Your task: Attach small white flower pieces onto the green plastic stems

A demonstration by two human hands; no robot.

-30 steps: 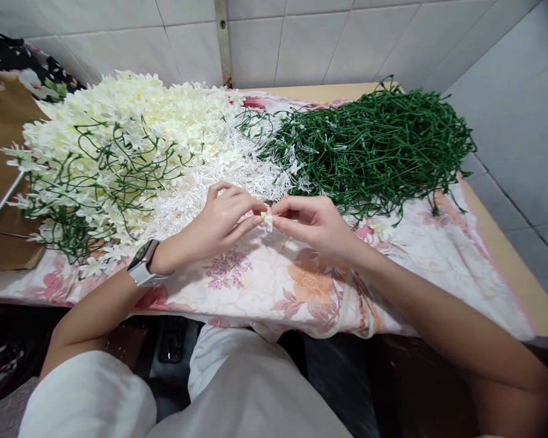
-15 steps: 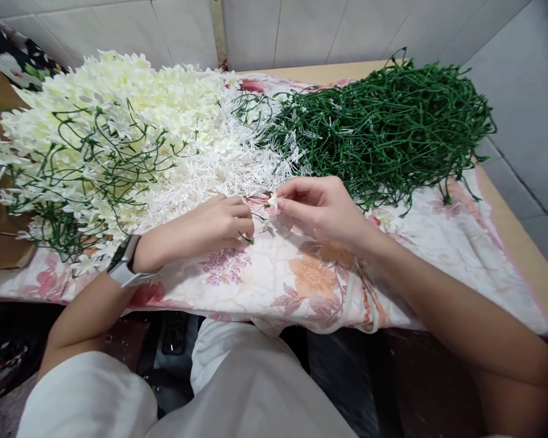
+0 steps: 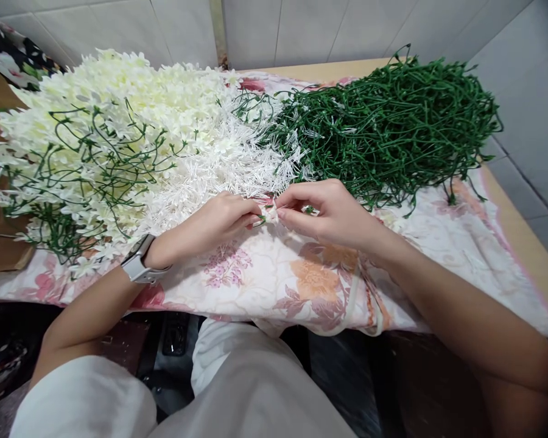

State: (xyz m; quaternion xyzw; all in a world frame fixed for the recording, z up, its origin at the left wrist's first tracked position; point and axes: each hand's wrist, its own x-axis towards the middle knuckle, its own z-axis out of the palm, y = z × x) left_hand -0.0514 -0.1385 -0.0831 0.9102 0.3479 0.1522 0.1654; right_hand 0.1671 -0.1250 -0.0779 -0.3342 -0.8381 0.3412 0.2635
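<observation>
Where the fingertips meet at the frame's centre, the left hand (image 3: 219, 222) and right hand (image 3: 329, 213) each keep a pinching grip clamped on one small white artificial flower (image 3: 269, 213), just above the floral cloth (image 3: 274, 274) on the tabletop (image 3: 520, 213).

Fingers hide most of the small white flower (image 3: 269, 213).

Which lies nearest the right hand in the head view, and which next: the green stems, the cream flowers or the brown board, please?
From the right hand:
1. Green stems, just beyond it.
2. Cream flowers, far left.
3. Brown board, left edge.
</observation>
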